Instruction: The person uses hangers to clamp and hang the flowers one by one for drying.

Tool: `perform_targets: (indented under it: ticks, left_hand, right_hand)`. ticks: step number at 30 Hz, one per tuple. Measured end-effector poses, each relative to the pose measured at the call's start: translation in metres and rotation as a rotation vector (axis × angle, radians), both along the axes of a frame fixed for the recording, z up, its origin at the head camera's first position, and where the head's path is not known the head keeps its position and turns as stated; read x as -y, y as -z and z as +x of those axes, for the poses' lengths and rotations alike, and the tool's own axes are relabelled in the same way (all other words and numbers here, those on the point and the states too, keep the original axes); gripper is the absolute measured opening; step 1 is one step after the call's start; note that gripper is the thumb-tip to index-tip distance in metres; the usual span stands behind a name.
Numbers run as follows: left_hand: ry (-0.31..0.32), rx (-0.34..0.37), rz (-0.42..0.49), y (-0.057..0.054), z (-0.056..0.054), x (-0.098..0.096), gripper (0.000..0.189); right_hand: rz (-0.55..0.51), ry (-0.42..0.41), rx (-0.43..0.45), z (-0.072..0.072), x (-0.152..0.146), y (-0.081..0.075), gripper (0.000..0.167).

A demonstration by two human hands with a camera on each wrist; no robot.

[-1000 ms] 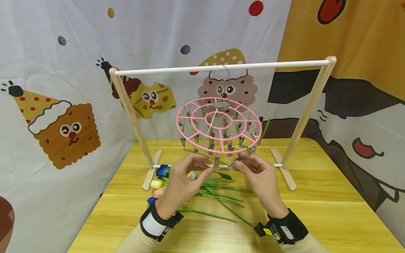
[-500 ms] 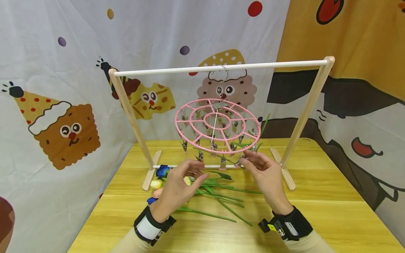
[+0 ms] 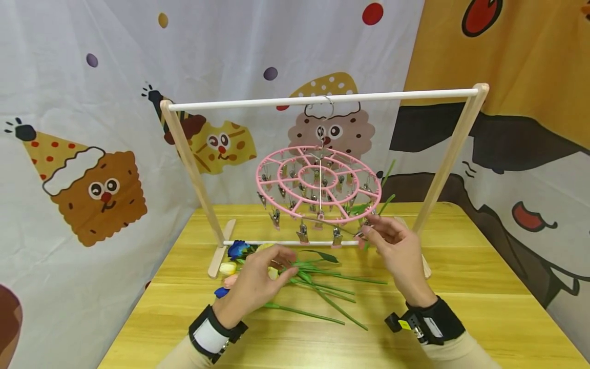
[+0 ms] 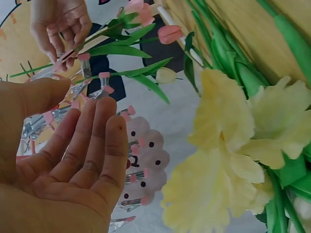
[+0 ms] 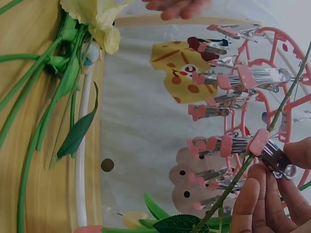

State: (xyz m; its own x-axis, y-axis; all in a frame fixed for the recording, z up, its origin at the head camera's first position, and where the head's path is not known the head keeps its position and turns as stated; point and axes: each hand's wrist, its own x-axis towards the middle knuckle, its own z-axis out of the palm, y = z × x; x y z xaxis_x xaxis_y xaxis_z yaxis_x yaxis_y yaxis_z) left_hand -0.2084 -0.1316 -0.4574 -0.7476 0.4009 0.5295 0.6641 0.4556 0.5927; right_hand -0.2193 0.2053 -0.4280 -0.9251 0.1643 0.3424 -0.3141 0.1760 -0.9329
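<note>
A pink round clip hanger with several dangling metal clips hangs by its hook from the white bar. My right hand pinches one pink-tipped clip at the hanger's front right. In the right wrist view, a green flower stem runs between that clip's pink tips. My left hand is lower, fingers relaxed, palm bare in the left wrist view, near the yellow flower. Pink tulips and a cream tulip show beyond it, near the hanger's clips.
A wooden stand with a white top bar spans the table. Under the hanger lie artificial flowers with green stems, including a blue one. A printed cloth hangs behind.
My right hand has moved right with the clip, and the hanger has turned. My left hand has drawn away from the clips, down and to the left.
</note>
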Motion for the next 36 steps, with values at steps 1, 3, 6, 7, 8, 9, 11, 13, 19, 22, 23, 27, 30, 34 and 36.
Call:
perform_targets:
  ticks: [1,3,6,7,8,9,11,13,19,22,23,27,30,34,36]
  left_hand:
    - [0.005,0.004,-0.006,0.001,0.0,0.001,0.029]
    - [0.011,0.005,-0.02,0.002,0.0,0.001,0.029]
    - [0.019,-0.001,-0.038,0.005,-0.001,0.002,0.028]
    - [0.02,-0.002,-0.045,0.005,-0.001,0.002,0.028]
    - [0.023,-0.002,-0.049,0.006,-0.001,0.002,0.027]
    - [0.024,-0.001,-0.051,0.007,-0.001,0.003,0.027]
    - [0.03,0.0,-0.053,0.008,0.0,0.003,0.027]
    - [0.037,0.001,-0.052,0.008,0.0,0.002,0.027]
    - [0.04,0.0,-0.08,0.01,0.0,0.001,0.026]
    - [0.034,0.007,-0.119,0.011,0.0,0.0,0.025]
    - [0.034,0.01,-0.131,0.011,0.0,0.0,0.024]
    - [0.033,0.022,-0.169,0.013,0.0,-0.001,0.021]
    - [0.033,0.047,-0.184,0.014,0.001,-0.001,0.02]
    - [0.036,0.06,-0.22,0.016,0.003,-0.003,0.023]
    - [0.041,0.052,-0.245,0.016,0.003,-0.003,0.024]
  right_hand:
    - [-0.006,0.002,0.001,-0.001,-0.001,0.0,0.038]
    - [-0.009,0.003,-0.003,-0.002,-0.004,-0.001,0.038]
    - [-0.02,-0.002,-0.007,-0.004,-0.007,0.0,0.04]
    - [-0.022,-0.002,-0.012,-0.005,-0.008,0.0,0.04]
    - [-0.017,-0.001,-0.016,-0.006,-0.01,0.0,0.04]
    - [-0.014,0.002,-0.017,-0.007,-0.01,0.0,0.041]
    - [-0.01,0.008,-0.023,-0.009,-0.013,0.0,0.042]
    - [0.007,0.021,-0.029,-0.011,-0.015,-0.001,0.042]
    - [0.021,0.034,-0.061,-0.017,-0.021,-0.003,0.04]
    - [0.031,0.042,-0.069,-0.02,-0.024,-0.004,0.04]
    - [0.035,0.046,-0.069,-0.021,-0.026,-0.004,0.04]
    - [0.044,0.05,-0.068,-0.025,-0.03,-0.003,0.041]
    - [0.067,0.049,-0.078,-0.029,-0.032,-0.004,0.043]
    - [0.085,0.053,-0.094,-0.033,-0.035,-0.004,0.043]
    - [0.074,0.053,-0.094,-0.035,-0.036,-0.004,0.043]
